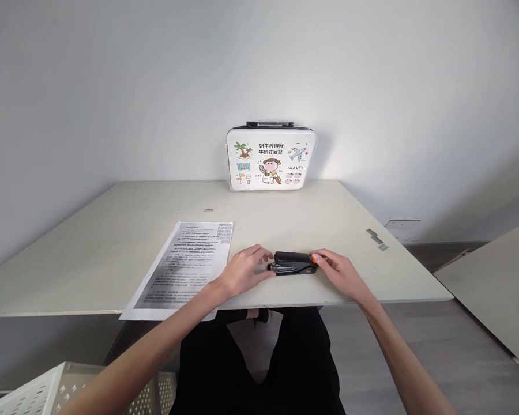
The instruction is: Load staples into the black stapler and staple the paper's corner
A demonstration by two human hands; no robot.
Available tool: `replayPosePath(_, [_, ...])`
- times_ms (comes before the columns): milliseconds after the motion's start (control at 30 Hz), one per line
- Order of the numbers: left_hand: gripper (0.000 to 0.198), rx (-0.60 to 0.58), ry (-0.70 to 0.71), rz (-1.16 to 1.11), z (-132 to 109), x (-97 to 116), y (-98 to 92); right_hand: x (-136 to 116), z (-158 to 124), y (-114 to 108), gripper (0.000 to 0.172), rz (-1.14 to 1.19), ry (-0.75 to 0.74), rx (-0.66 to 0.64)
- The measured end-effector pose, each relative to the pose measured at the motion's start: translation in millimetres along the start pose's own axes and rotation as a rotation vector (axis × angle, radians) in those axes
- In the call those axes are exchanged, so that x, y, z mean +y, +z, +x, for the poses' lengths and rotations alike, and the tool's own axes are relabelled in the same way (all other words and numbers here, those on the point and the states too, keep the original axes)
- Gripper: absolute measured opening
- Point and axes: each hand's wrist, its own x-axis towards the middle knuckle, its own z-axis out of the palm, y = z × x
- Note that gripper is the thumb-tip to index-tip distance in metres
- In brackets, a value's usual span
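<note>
Both hands at the near edge of the tabletop [285, 216], one at each end of a black stapler [293, 264]. Left hand [245, 271] at its left end — thumb and fingertips slightly parted, that end just between them; can't tell whether they grip it. Right hand [341, 274] at its right end, thumb and fingers pinched at the orange part [314, 259]. Stapler lies sideways on the tabletop, directly between the hands.

Left of the stapler, a printed sheet [185, 265] lies flat, bottom edge hanging over the near edge, left forearm crossing its lower right corner. Right of the right hand, farther off, a few small grey strips [376, 238]; another small strip [208, 210] lies beyond the sheet. White cartoon case [271, 161] stands upright at the far side, well apart from the hands — black handle on top. White perforated basket [56, 383] below, lower left.
</note>
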Motion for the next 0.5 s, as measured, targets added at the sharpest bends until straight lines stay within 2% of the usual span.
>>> replayPosePath(333, [0.019,0.024,-0.003,0.043,6.9,6.4,1.3,6.5,0.4,1.1,0.055,0.037,0.01,-0.017])
replayPosePath(500, [0.022,0.051,0.021,0.045,1.7,2.2,-3.2,5.6,-0.9,0.6,0.057,0.035,0.034,-0.007])
